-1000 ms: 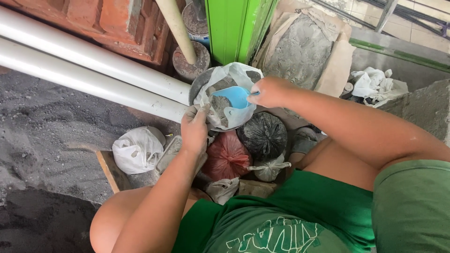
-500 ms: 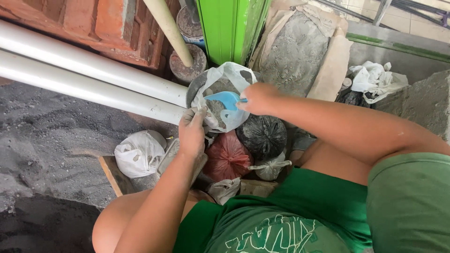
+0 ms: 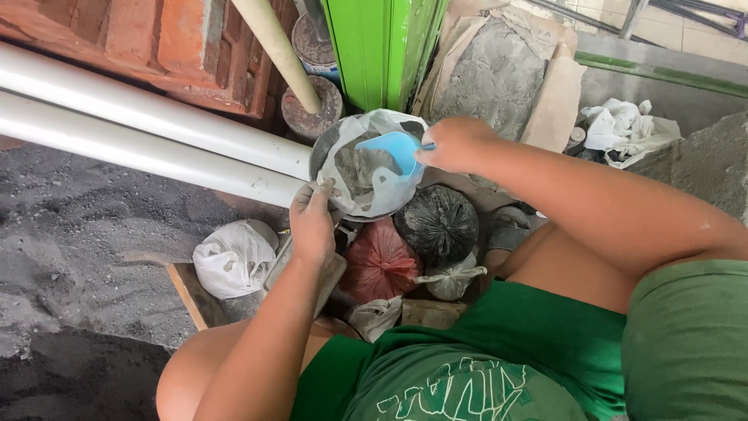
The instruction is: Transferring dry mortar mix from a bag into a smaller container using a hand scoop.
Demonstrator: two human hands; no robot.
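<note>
My right hand [image 3: 456,143] grips a light blue plastic scoop [image 3: 394,151] by its handle, holding it inside the mouth of a white plastic bag [image 3: 366,165] that holds grey powder. The bag sits in a round dark container [image 3: 321,150]. My left hand [image 3: 312,221] pinches the bag's near left edge and keeps it open. Just below the bag lie a tied red bag [image 3: 380,262] and a tied black bag [image 3: 438,224].
Two white pipes [image 3: 140,136] run along the left over grey sand [image 3: 70,234]. A brick wall [image 3: 156,47] and a green post [image 3: 382,47] stand behind. An open cement sack [image 3: 499,70], a knotted white bag [image 3: 232,257] and crumpled white bags [image 3: 623,129] lie around.
The scoop has tipped and shifted slightly within the bag's mouth. My left hand keeps its hold on the bag's edge.
</note>
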